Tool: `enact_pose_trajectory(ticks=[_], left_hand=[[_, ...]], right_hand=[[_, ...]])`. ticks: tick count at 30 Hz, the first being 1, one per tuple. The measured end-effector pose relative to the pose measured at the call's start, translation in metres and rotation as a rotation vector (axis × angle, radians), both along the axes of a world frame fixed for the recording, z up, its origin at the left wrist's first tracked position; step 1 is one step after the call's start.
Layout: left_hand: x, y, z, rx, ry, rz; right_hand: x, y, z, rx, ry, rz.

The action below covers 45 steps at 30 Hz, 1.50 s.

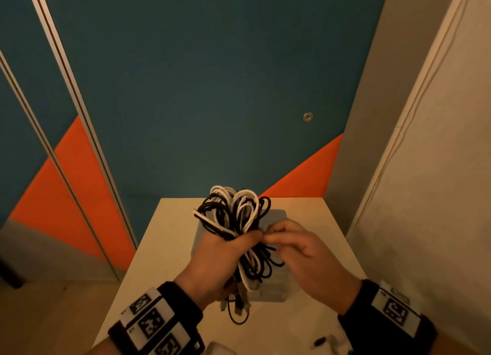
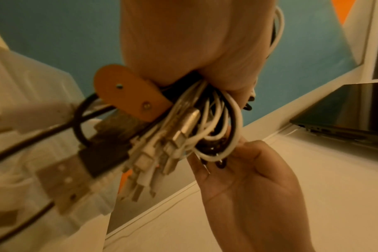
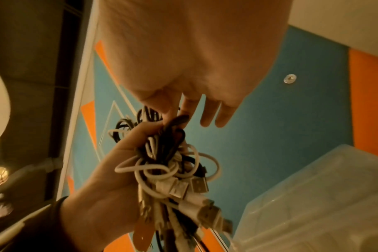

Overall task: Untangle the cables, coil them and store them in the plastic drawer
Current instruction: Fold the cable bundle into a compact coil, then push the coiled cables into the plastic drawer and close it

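My left hand (image 1: pixel 225 251) grips a tangled bundle of black and white cables (image 1: pixel 233 211) by its middle, above the table. Loops stick up from the fist; plugs (image 2: pixel 145 158) and an orange strap (image 2: pixel 127 95) hang below it. My right hand (image 1: pixel 289 243) is beside the bundle, thumb and forefinger pinching a black cable (image 3: pixel 177 121) at the left thumb, the other fingers (image 3: pixel 209 116) straight. The clear plastic drawer (image 1: pixel 273 216) sits on the table under the bundle, and its translucent wall (image 3: pixel 313 196) shows in the right wrist view.
A small beige table (image 1: pixel 170 261) stands against a blue and orange wall (image 1: pixel 202 102). A small dark item (image 1: pixel 320 341) and a white object (image 1: pixel 218 350) lie near the front edge. A dark laptop (image 2: pixel 345 109) rests on a white ledge.
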<state>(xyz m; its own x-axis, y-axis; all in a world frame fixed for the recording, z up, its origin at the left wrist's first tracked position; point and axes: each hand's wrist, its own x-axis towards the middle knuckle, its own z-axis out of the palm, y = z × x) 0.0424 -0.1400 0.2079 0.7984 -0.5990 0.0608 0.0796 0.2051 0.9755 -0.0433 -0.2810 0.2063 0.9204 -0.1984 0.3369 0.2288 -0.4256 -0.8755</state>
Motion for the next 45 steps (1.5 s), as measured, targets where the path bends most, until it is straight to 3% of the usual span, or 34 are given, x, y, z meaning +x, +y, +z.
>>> enact_pose_trajectory(ticks=[4,7,11,13,15,21,24,26,37,43,45], left_hand=[[-0.001,-0.006,0.012,-0.016,-0.114,0.021],[0.007,-0.009,0.009,-0.035,-0.16,0.047],[-0.004,-0.01,0.005,-0.067,-0.295,-0.128],[-0.013,-0.016,0.001,-0.019,-0.279,-0.075],[-0.014,-0.019,-0.005,-0.111,-0.198,-0.123],[-0.014,-0.02,-0.009,0.003,-0.519,0.032],[-0.013,-0.018,-0.012,0.165,-0.695,0.071],[-0.013,-0.017,-0.016,0.171,-0.729,0.096],[-0.005,-0.003,-0.03,0.218,-0.513,-0.109],[0.009,0.003,-0.044,0.187,-0.326,-0.11],[0.018,0.007,-0.052,0.224,-0.246,-0.098]], right_hand=[[0.002,0.006,0.0,0.022,-0.089,-0.138],[0.003,0.01,0.009,0.201,-0.103,-0.117],[0.011,0.022,0.036,0.05,0.013,-0.048],[0.016,0.033,0.044,0.017,0.058,-0.101],[0.021,0.039,0.044,0.044,0.046,-0.172],[0.02,0.054,0.039,0.096,-0.173,-0.218],[0.022,0.057,0.036,0.12,-0.181,-0.232],[0.024,0.056,0.032,0.115,-0.164,-0.24],[0.028,0.059,0.004,0.143,-0.073,-0.287],[0.036,0.047,-0.001,0.203,0.048,-0.021],[0.036,0.037,-0.004,0.203,0.073,-0.028]])
